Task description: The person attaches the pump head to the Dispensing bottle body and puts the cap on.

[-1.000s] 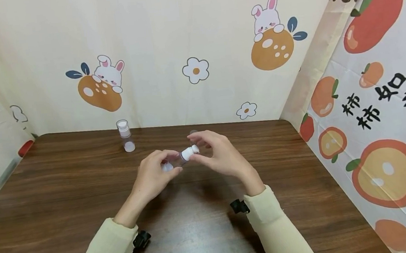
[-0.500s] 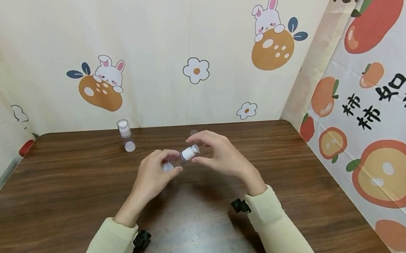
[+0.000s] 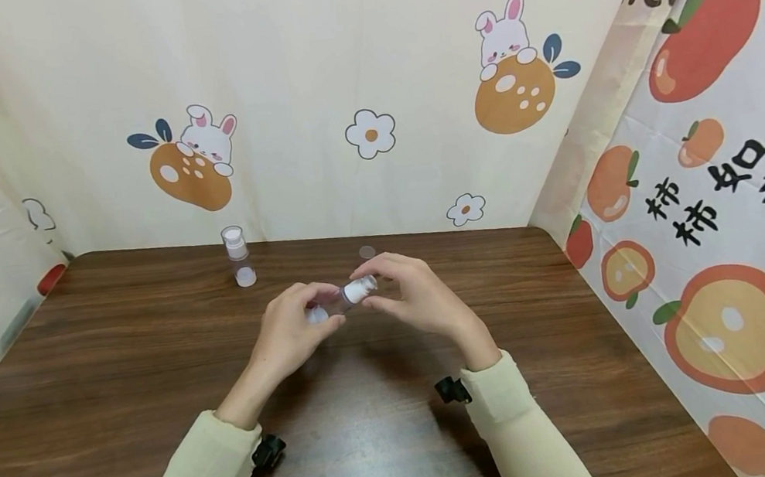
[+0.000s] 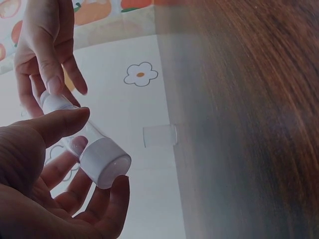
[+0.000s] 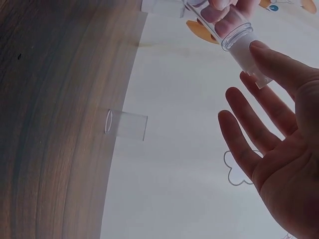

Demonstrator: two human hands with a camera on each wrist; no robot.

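My left hand (image 3: 294, 325) grips a small clear pump bottle (image 4: 92, 132) with a white base (image 4: 105, 163) and a white pump top (image 3: 358, 290). The bottle is tilted, its top toward my right hand (image 3: 419, 293). That hand lies around the pump top with its fingers mostly straight. In the right wrist view the thumb (image 5: 269, 57) is against the white collar, and the other fingertips spread below the nozzle (image 5: 261, 81). Whether they press on the top is hard to tell. A clear cap (image 5: 130, 125) stands on the table beyond my hands.
Another clear pump bottle (image 3: 239, 257) with its cap on stands upright at the back left of the brown wooden table (image 3: 122, 359). Close behind the table's far edge hangs a printed curtain (image 3: 307, 184). A fruit-patterned cloth (image 3: 676, 239) borders the right side.
My right fingers have shifted slightly around the pump top, the index finger lowering onto its upper side. The clear cap shows more fully behind them. My left hand and the bottle have hardly moved.
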